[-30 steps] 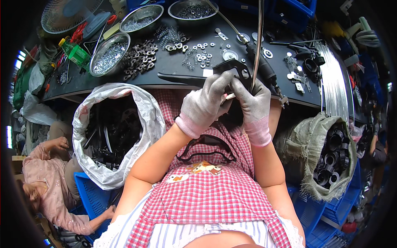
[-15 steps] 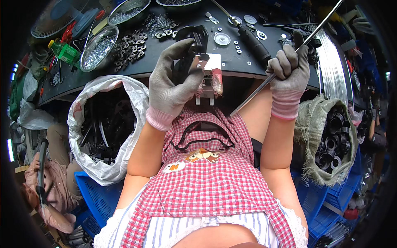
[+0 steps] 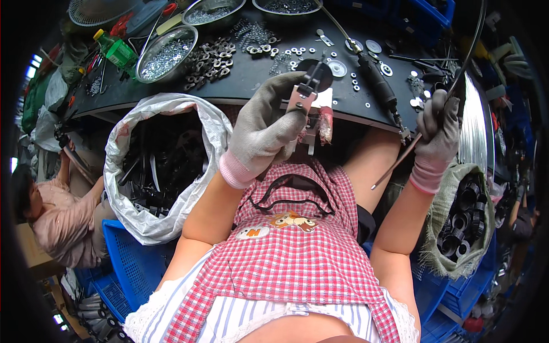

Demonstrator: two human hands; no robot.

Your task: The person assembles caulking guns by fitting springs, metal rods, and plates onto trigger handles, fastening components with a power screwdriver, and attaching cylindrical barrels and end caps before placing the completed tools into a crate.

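My left hand (image 3: pixel 266 123), in a grey glove with a pink cuff, is closed around a black part (image 3: pixel 314 70) with a round black disc and a small metal bracket. It holds the part above the table's near edge, close to a metal fixture with a red-wrapped piece (image 3: pixel 325 127). My right hand (image 3: pixel 437 128), gloved alike, grips a long thin metal rod (image 3: pixel 397 162). The rod slants down past my thigh to a free lower end, and its upper end runs out at the top of the view. The rod and the black part are apart.
A black power screwdriver (image 3: pixel 377 80) lies on the dark table among washers and white discs. Metal bowls (image 3: pixel 139 71) of small hardware stand behind. A white sack (image 3: pixel 123 188) of black parts stands left, a burlap sack (image 3: pixel 432 228) right. Another person (image 3: pixel 68 217) sits at far left.
The view has shifted. My right hand has moved rightward and down with the rod, whose lower end is now farther from the black part. The black part has turned in my left hand.
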